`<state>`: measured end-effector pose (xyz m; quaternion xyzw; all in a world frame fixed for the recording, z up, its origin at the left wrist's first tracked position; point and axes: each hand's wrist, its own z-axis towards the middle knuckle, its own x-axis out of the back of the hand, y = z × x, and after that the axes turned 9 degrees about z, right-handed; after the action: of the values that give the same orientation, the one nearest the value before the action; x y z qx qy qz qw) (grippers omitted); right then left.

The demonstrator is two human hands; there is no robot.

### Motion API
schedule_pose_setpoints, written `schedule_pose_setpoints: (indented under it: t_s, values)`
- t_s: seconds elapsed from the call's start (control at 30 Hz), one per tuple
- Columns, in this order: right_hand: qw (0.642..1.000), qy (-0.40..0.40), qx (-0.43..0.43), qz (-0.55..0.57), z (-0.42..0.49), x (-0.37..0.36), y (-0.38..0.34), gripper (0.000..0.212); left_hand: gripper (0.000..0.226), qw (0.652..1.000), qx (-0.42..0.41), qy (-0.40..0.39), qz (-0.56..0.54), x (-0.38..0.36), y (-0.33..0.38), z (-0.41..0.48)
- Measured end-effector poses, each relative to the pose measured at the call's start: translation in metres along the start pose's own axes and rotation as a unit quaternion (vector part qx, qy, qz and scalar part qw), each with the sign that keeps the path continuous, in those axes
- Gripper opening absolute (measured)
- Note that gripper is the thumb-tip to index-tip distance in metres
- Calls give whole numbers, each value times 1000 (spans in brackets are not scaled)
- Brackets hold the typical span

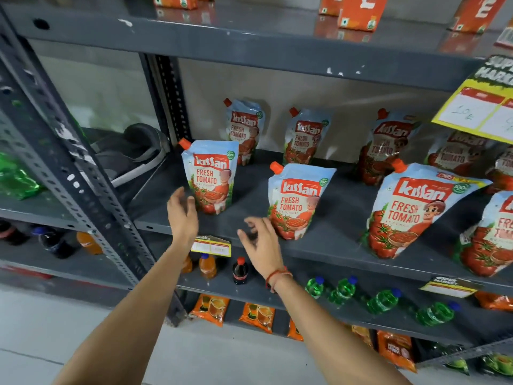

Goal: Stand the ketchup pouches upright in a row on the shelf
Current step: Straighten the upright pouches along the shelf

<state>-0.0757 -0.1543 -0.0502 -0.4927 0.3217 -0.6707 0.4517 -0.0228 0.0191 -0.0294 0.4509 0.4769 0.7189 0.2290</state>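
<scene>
Several blue-and-red ketchup pouches with orange caps stand upright on the grey metal shelf (249, 207). The front row holds a left pouch (210, 176), a middle pouch (298, 201) and a larger right pouch (413, 212). Behind them stand more pouches, such as one at the back left (244, 132) and another (305, 137). My left hand (181, 211) hovers open just left of the front left pouch, not touching it. My right hand (262, 244) is open at the shelf's front edge, beside the middle pouch's lower left corner.
Orange packets (359, 12) sit on the shelf above. A yellow price sign (483, 107) hangs at the upper right. Below are small soda bottles (240, 270), green bottles (383, 300) and orange packets (211, 308). A perforated upright post (69, 162) stands to the left.
</scene>
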Motion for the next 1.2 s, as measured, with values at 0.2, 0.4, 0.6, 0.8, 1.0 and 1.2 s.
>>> schedule_pose_setpoints:
  t_s: [0.2,0.4,0.6,0.8,1.0,1.2]
  values:
    - [980,-89,-160,82,70,-41,-2,80,44,991,44,-129,-3,-2,-21,34]
    - [967,-118,-182,131,96,-53,5,60,42,984,39,-172,18,-4,-26,37]
    - [975,-108,-158,110,78,-45,7,47,45,974,13,-227,-20,14,-25,23]
    - [981,-79,-142,103,59,-48,4,43,59,968,-14,-248,27,24,-28,11]
    - [983,-70,-142,91,54,-47,0,42,68,972,-12,-230,50,22,-25,3]
    - [984,-75,-141,75,53,-46,-7,42,71,977,-4,-203,65,20,-19,-1]
